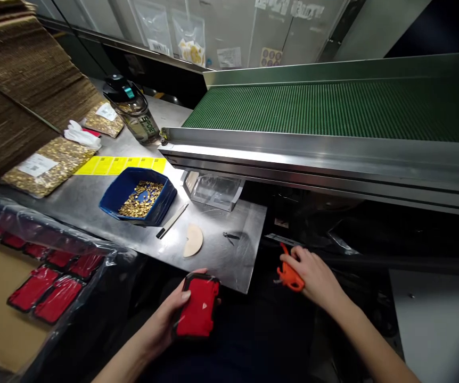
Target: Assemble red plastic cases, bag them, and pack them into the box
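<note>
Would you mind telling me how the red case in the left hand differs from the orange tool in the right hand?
The red case is flat and rectangular with a dark rim; the orange tool is smaller and irregular in shape. The left hand leaves the case's face showing, while the right hand covers much of the tool. Both are held below the table edge.

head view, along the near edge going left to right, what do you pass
Red cases in the plastic-lined box → left hand holding a red case → right hand on an orange tool → grey surface at the far right.
</note>
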The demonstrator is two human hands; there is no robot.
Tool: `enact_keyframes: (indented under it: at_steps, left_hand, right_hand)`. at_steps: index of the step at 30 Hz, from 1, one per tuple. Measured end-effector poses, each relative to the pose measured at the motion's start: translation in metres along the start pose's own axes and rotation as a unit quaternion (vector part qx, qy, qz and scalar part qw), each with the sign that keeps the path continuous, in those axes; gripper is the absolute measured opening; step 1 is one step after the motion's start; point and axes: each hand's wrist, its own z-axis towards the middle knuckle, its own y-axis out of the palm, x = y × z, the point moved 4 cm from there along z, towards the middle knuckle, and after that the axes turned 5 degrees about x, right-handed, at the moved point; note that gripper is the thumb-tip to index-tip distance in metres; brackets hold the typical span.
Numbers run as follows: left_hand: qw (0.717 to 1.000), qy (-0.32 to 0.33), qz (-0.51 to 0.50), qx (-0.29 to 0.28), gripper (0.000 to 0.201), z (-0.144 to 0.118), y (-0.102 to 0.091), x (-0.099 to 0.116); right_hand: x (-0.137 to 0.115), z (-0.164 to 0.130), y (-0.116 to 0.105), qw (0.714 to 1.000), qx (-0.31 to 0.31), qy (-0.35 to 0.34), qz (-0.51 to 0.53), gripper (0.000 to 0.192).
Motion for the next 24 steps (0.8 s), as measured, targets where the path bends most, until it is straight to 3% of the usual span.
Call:
enact_keyframes:
  at_steps: [3,8,13,16,18,20,24]
  left_hand:
    - [0.995,0.024,0.057,0.083,0.053,0.021,0.010,-0.004]
    - [0.979,0.088,0.158,0.095,0.063,0.053,0.027,-0.002]
    - [0.964,0.103,0.237,0.068,0.059,0.061,0.036,0.000]
    - [0.958,0.104,0.258,0.070,0.058,0.062,0.037,-0.002]
    - [0.953,0.108,0.271,0.085,0.060,0.064,0.035,-0.003]
    - [0.944,0.121,0.290,0.102,0.062,0.067,0.033,-0.002]
    - [0.922,0.154,0.334,0.117,0.059,0.072,0.032,0.003]
  right_hand:
    - [0.027,0.036,0.026,0.998,0.008,0.056,-0.025,0.051]
    - [0.044,0.083,0.070,0.984,0.043,0.174,0.011,0.031]
    - [0.045,0.073,0.092,0.944,0.094,0.286,0.134,0.037]
    - [0.043,0.061,0.101,0.907,0.119,0.303,0.266,0.034]
    - [0.038,0.055,0.107,0.870,0.132,0.291,0.376,0.031]
    - [0.030,0.051,0.113,0.814,0.143,0.279,0.489,0.034]
    - [0.007,0.036,0.114,0.658,0.167,0.254,0.689,0.053]
